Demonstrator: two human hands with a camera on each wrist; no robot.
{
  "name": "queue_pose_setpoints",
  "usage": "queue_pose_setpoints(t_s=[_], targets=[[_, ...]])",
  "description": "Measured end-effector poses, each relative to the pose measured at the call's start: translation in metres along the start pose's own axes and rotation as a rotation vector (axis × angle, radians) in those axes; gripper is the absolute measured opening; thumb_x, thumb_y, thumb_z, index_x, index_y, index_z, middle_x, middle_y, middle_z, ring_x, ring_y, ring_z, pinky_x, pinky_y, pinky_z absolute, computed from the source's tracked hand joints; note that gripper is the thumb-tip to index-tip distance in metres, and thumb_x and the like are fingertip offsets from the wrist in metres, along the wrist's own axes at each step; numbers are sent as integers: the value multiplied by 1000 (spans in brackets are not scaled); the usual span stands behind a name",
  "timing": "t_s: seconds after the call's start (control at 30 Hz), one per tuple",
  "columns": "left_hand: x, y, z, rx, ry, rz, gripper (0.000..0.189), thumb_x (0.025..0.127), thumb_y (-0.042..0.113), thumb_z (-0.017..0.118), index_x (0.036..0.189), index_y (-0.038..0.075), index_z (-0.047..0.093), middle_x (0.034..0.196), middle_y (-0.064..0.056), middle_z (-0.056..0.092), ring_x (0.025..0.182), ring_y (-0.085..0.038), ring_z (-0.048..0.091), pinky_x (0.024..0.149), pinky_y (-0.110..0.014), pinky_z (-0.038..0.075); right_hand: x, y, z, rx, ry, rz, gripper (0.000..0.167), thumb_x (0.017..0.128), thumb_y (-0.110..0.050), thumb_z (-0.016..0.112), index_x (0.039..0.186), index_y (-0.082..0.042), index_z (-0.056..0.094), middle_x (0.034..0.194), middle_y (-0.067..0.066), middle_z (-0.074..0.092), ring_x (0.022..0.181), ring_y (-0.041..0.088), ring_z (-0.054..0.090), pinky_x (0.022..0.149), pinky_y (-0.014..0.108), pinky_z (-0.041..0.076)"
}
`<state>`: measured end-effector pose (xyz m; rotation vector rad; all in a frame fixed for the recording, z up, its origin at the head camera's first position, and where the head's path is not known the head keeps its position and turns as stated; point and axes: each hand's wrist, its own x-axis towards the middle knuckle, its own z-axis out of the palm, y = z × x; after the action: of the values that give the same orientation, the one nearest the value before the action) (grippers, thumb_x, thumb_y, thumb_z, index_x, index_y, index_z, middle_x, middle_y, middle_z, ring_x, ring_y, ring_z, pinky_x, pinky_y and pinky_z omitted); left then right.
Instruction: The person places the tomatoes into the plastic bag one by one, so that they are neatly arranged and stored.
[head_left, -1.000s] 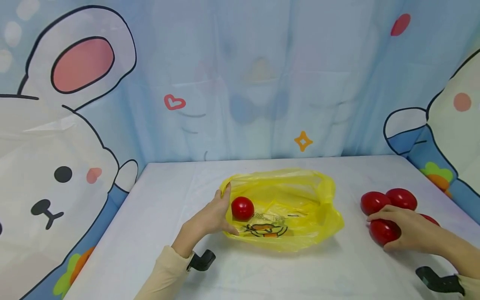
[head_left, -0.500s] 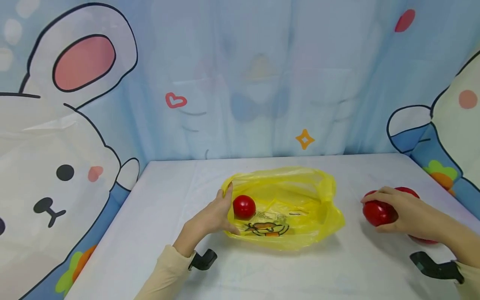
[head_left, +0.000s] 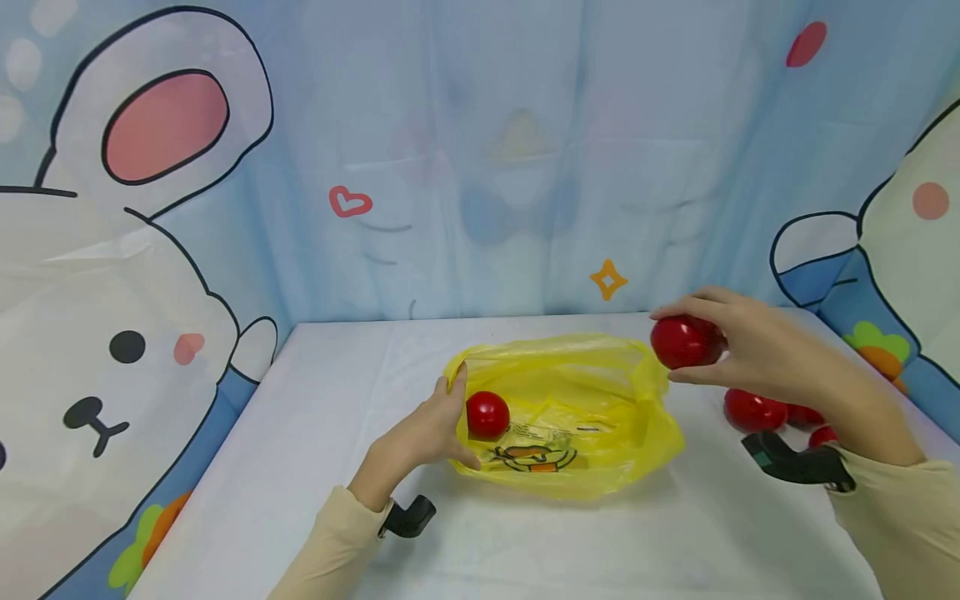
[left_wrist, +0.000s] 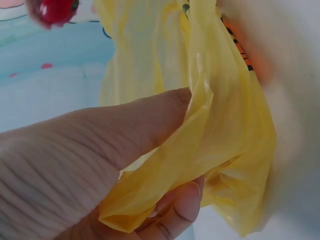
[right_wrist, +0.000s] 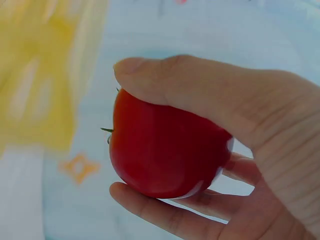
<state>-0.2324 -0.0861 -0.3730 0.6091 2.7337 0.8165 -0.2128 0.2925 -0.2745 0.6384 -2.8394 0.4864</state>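
Observation:
My right hand (head_left: 772, 350) grips a red tomato (head_left: 684, 342), raised above the table at the right end of a yellow plastic bag (head_left: 600, 467). In the right wrist view, thumb and fingers go around this tomato (right_wrist: 167, 147), and its green stem points left, toward the blurred bag. My left hand (head_left: 416, 433) holds the bag's left edge, keeping its mouth spread. The left wrist view has the thin yellow film (left_wrist: 220, 130) between thumb and fingers. Inside the bag, near my left fingers, lies another tomato (head_left: 487, 416).
Several more tomatoes (head_left: 752, 410) sit on the white-covered table (head_left: 525, 550) at right, partly hidden under my right forearm. A blue cartoon-printed curtain (head_left: 480, 167) hangs behind the table.
My right hand has lifted a tomato from the group at right and carried it up and left to the bag's right end. The left hand and bag stay in place.

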Motion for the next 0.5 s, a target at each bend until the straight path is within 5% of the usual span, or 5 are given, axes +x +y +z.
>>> queue_pose_setpoints(t_s=[0.23, 0.5], targets=[[1, -1, 1, 12, 8, -4, 132, 75, 18, 97, 167, 0, 4, 167, -37, 8, 140, -51, 47, 112, -54, 44, 38, -63, 18, 167, -60, -162, 61, 78, -14, 94, 133, -10, 67, 128, 16, 60, 110, 37, 62, 80, 47, 63], [0, 0, -5, 31, 30, 10, 128, 75, 15, 97, 166, -2, 9, 165, -36, 16, 132, -43, 55, 109, -50, 48, 71, -95, 67, 147, -294, -298, 51, 80, -12, 91, 127, -7, 70, 120, 10, 63, 106, 29, 63, 83, 39, 61]])
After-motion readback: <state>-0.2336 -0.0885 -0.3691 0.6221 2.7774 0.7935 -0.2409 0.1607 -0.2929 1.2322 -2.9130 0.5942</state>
